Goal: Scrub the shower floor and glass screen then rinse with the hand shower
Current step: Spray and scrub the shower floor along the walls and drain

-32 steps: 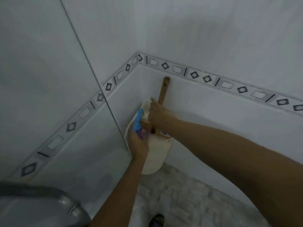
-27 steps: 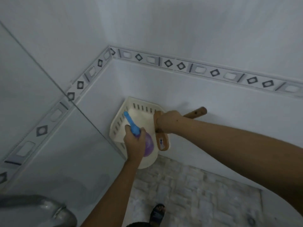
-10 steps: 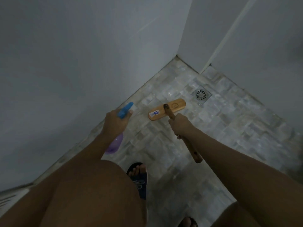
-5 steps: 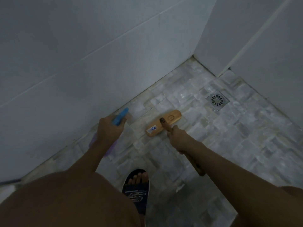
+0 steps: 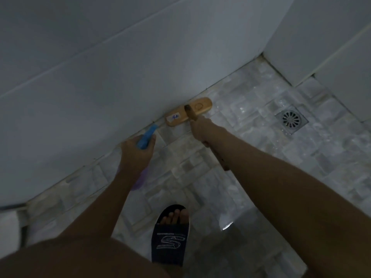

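We press the scrub brush (image 5: 188, 112) onto the shower floor (image 5: 261, 157) at the far wall joint, where grime likely gathers. Our right hand (image 5: 200, 128) has its fingers clenched on the handle close to the head, for pressure. Our left hand (image 5: 136, 153) grasps the spray bottle (image 5: 146, 137), aimed just left of the brush.

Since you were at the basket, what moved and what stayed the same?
The brush went from beside the wall basket down to the floor, then forward against the foot of the wall. The right hand still grips its handle; the left hand still holds the spray bottle.
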